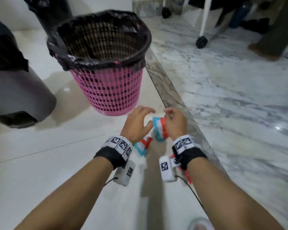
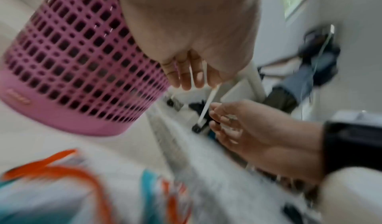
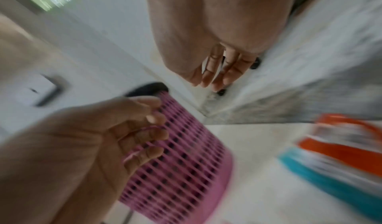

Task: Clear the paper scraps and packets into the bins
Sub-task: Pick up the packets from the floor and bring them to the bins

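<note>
Two teal, red and white packets lie on the cream floor tiles. One packet (image 1: 159, 130) is between my hands and the other packet (image 1: 142, 146) shows by my left wrist. My left hand (image 1: 148, 117) hovers over them with fingers spread and holds nothing. My right hand (image 1: 170, 117) is just right of the nearer packet, fingers relaxed and empty. The wrist views are blurred; both packets (image 2: 51, 186) (image 3: 341, 154) smear across their lower edges. The pink mesh bin (image 1: 106, 90) with a black liner stands just beyond the hands.
A grey bin (image 1: 20, 90) with a black liner stands at the left. A dark marble strip (image 1: 171, 97) runs diagonally right of the hands. Chair castors (image 1: 201, 42) and another person's foot (image 1: 263, 52) are at the far right. My slipper (image 1: 199, 224) shows at the bottom edge.
</note>
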